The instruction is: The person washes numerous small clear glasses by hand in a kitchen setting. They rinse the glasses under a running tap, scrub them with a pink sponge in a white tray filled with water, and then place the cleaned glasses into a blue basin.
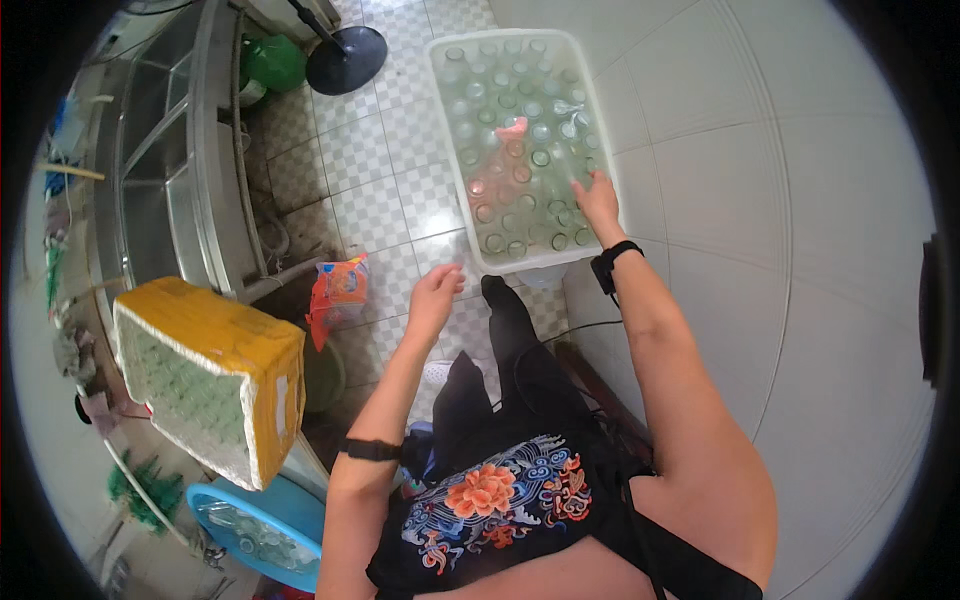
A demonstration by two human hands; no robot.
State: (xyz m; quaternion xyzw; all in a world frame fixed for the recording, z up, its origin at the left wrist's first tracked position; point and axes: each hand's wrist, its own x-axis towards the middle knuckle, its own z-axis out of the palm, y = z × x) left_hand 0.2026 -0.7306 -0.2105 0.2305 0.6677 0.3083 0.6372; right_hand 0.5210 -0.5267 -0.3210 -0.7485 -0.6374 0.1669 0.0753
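A large white plastic tub [450, 142] on the floor holds water and many glass bottles or jars [541, 157], seen from their round ends. A pink cloth [513, 130] lies among them, partly under water. My right hand [598, 199] is over the tub's right side, its fingertips at a clear glass piece [562, 161]; whether it grips this cannot be told. My left hand [437, 294] hangs outside the tub near its lower left corner, fingers bent, nothing seen in it.
At left are a steel sink [169, 187], a yellow-taped foam box [277, 352] with glassware and a blue basin [262, 502] with clear items. An orange packet [341, 289] stands near the sink. A round black stand base [346, 60] is above. A tiled wall [712, 187] borders the right.
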